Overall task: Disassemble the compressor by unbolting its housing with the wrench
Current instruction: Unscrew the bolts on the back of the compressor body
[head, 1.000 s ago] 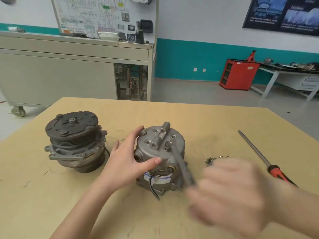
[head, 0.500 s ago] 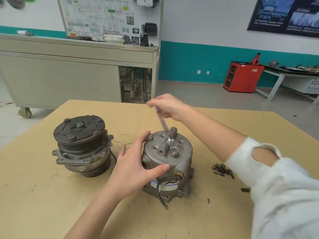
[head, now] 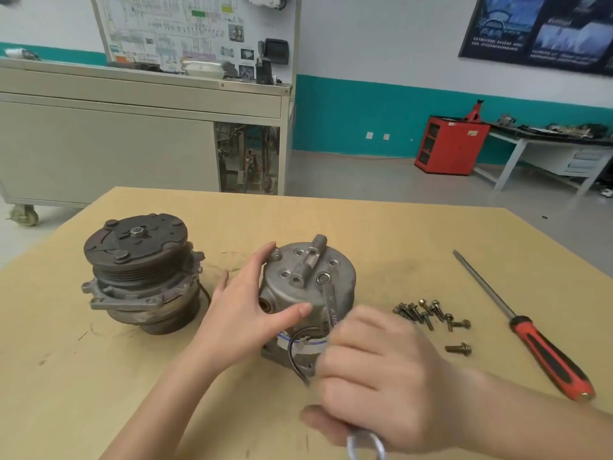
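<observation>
Cast-metal compressor (head: 308, 287) stands on the table (head: 365, 227); I'd judge it heavy, rigid and slick. My left hand (head: 245, 313) braces its side flat-fingered, and my right hand (head: 374, 370) clenches the wrench (head: 331, 303) low on its shaft.

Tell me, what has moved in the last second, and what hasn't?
The right hand, holding the wrench, swung its handle from the far side of the compressor housing round toward the person; the ring end stayed on the same top bolt. The left hand stayed braced against the housing. The second compressor, loose bolts and screwdriver lie as before.
</observation>
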A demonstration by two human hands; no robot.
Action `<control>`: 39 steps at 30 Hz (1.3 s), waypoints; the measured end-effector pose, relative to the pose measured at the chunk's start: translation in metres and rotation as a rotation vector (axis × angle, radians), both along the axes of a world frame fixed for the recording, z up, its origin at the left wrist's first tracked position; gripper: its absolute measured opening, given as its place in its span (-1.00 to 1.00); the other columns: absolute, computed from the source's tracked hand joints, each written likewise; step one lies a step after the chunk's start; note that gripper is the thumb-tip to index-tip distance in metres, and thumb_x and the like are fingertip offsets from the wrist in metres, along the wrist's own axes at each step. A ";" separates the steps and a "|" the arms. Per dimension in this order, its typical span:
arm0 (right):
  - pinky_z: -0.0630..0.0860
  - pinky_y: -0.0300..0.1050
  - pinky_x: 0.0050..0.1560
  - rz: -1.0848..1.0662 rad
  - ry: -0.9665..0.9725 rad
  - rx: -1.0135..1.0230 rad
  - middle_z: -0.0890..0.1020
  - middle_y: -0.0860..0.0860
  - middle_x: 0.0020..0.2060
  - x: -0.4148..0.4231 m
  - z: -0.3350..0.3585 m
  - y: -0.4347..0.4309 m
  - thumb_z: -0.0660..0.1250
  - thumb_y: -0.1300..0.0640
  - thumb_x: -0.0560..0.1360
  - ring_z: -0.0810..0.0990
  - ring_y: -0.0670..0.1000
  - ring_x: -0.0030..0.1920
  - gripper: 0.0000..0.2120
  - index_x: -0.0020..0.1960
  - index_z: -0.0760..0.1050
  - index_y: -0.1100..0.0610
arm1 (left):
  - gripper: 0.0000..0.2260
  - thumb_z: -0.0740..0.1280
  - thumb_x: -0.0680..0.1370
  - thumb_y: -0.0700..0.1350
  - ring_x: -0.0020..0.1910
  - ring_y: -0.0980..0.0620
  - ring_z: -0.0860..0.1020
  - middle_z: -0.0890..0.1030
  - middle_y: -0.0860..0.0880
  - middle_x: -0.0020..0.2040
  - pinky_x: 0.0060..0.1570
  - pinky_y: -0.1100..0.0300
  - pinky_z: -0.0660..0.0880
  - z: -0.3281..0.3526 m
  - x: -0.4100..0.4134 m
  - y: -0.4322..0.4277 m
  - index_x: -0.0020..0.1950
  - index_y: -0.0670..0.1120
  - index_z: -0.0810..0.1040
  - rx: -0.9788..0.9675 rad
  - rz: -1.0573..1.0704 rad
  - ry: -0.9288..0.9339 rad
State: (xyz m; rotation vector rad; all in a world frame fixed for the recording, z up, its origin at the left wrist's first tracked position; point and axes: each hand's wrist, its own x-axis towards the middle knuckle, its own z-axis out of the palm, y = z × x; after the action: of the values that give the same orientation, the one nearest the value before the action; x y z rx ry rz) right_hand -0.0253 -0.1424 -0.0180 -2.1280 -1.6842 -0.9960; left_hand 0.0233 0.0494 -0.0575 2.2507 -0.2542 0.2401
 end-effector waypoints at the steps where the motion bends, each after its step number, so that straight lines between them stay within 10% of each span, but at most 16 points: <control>1: 0.33 -0.21 -0.26 -0.005 0.011 0.080 0.56 0.01 -0.36 0.002 -0.004 -0.020 0.21 0.14 0.56 0.43 0.02 -0.32 -0.71 -0.33 0.47 0.13 | -0.06 0.24 0.19 0.50 0.16 0.45 0.19 0.30 0.35 0.31 0.49 -0.12 0.09 0.002 -0.001 0.002 0.52 0.24 0.09 -0.001 0.005 -0.013; 9: 0.34 -0.28 -0.58 -0.021 1.456 1.074 0.63 0.10 -0.34 0.084 -0.003 -0.049 0.32 0.11 0.47 0.45 -0.03 -0.53 -0.84 -0.19 0.53 0.20 | -0.09 0.24 0.17 0.51 0.19 0.42 0.19 0.17 0.52 0.20 0.51 -0.09 0.07 0.000 -0.002 -0.002 0.47 0.31 0.05 -0.014 0.012 0.017; 13: 0.22 -0.36 -0.67 -0.105 1.799 1.054 0.62 0.07 -0.41 0.141 0.026 -0.012 0.26 0.21 0.55 0.33 -0.12 -0.63 -0.90 -0.12 0.47 0.22 | -0.16 0.25 0.17 0.50 0.05 0.66 0.14 0.16 0.57 0.16 0.51 -0.11 0.05 -0.001 -0.001 -0.002 0.39 0.39 0.02 -0.026 0.016 0.018; 19: 0.18 -0.37 -0.64 -0.318 1.536 0.669 0.57 -0.03 -0.51 0.146 0.030 0.036 0.18 0.15 0.61 0.29 -0.15 -0.62 -0.80 -0.11 0.53 0.16 | -0.16 0.23 0.17 0.51 0.03 0.70 0.13 0.16 0.56 0.16 0.49 -0.13 0.08 0.000 -0.003 -0.002 0.38 0.37 0.01 -0.019 0.014 0.029; 29: 0.09 -0.22 -0.41 -0.149 1.797 0.925 0.44 -0.06 -0.59 0.148 0.044 0.026 0.09 0.17 0.65 0.30 -0.12 -0.61 -0.78 -0.11 0.42 0.18 | -0.11 0.23 0.16 0.50 0.07 0.50 0.20 0.16 0.58 0.14 0.51 -0.11 0.06 -0.001 -0.003 -0.002 0.44 0.35 0.03 -0.039 0.013 0.043; 39: 0.24 -0.37 -0.51 -0.567 0.888 0.121 0.43 -0.24 -0.56 0.086 0.051 -0.008 0.38 -0.15 0.43 0.34 -0.21 -0.51 -0.81 -0.23 0.52 -0.06 | -0.09 0.24 0.18 0.51 0.21 0.35 0.24 0.18 0.55 0.17 0.50 -0.14 0.09 -0.005 -0.001 -0.001 0.47 0.32 0.04 -0.049 0.010 0.026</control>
State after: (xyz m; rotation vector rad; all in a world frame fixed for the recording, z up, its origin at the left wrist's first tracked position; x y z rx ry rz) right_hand 0.0606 -0.1499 0.0334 -2.4496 -0.6064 -0.1400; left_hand 0.0225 0.0481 -0.0620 2.2053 -0.2208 0.2204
